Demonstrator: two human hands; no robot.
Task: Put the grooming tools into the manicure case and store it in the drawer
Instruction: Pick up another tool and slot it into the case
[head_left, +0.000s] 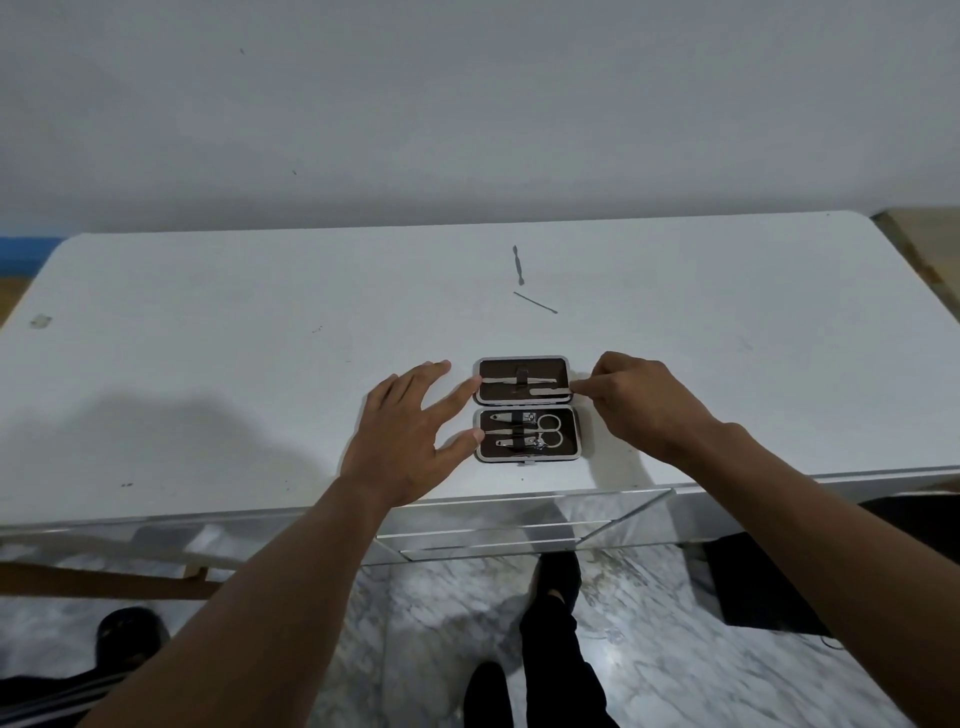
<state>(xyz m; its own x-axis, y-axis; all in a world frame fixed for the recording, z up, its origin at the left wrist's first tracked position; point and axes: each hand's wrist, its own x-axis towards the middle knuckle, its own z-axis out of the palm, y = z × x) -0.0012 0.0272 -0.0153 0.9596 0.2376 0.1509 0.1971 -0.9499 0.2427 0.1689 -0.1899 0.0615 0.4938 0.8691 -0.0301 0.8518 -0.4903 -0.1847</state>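
The manicure case (525, 408) lies open near the white table's front edge, its dark lining up. The near half holds scissors (549, 430) and two clippers under a strap. The far half holds tweezers and a thin metal tool (550, 391). My right hand (641, 400) pinches the right end of that thin tool at the case's right rim. My left hand (410, 434) rests flat with spread fingers, fingertips touching the case's left edge. Two loose tools lie farther back: a cuticle pusher (517, 265) and a thin pick (535, 302).
The white table (208, 364) runs wide to both sides, with a wall behind it. An open clear drawer (519, 525) juts out below the table's front edge. Marble floor and dark shoes show underneath.
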